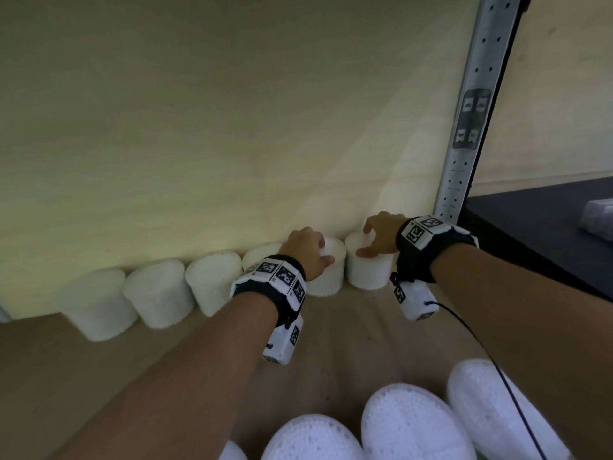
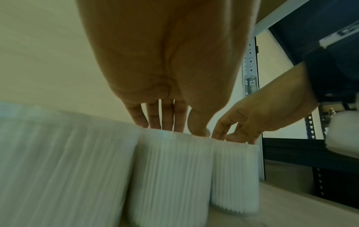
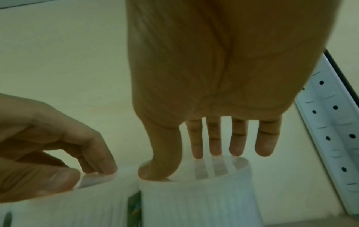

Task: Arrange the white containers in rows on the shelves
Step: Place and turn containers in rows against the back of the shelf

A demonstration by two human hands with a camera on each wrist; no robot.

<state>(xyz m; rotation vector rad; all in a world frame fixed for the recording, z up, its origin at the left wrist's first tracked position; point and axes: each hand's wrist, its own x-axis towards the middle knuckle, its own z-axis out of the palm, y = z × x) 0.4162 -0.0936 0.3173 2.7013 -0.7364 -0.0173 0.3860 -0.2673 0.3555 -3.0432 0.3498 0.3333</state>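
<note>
A row of ribbed white containers (image 1: 159, 293) stands along the back panel of a wooden shelf (image 1: 348, 330). My left hand (image 1: 323, 254) reaches down onto the second container from the right (image 1: 328, 277), with fingers over its top and thumb at the front rim. In the right wrist view the left hand (image 3: 87, 175) pinches that rim. My right hand (image 1: 366, 239) holds the rightmost container (image 1: 368, 273) from above, thumb in front and fingers at the far rim. The right wrist view shows the right hand (image 3: 184, 165) on this container (image 3: 198, 199). Both containers stand upright and touch each other (image 2: 170, 176).
More white containers (image 1: 408, 423) lie close to me at the shelf's front right. A perforated metal upright (image 1: 471, 111) stands just right of the row. Beyond it is a black surface (image 1: 547, 234). Bare shelf board lies between the back row and the front containers.
</note>
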